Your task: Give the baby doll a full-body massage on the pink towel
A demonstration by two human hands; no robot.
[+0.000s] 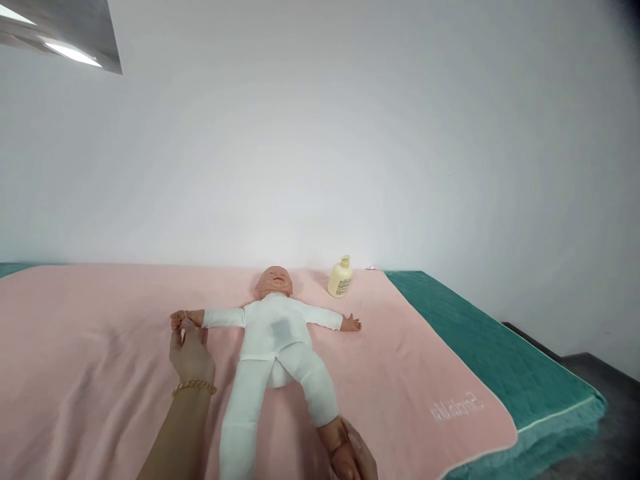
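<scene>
A baby doll [277, 327] with a white cloth body lies face up, its arms spread out sideways. My left hand [192, 353], with a gold chain bracelet at the wrist, pinches the doll's hand on the left side. At the bottom of the view my right hand [361, 450] is closed around the doll's bare foot on the right side; part of that hand is hidden behind the foot. A greyish patch marks the doll's chest. Beyond its outstretched right-side arm, a pale yellow pump bottle [341, 277] stands upright.
Under the doll is a pink blanket [400, 387] with pale lettering near its right corner and wrinkles at the left. It lies over a green padded cover [480, 347]. A white wall [320, 133] rises behind; a shiny panel [65, 33] hangs at upper left.
</scene>
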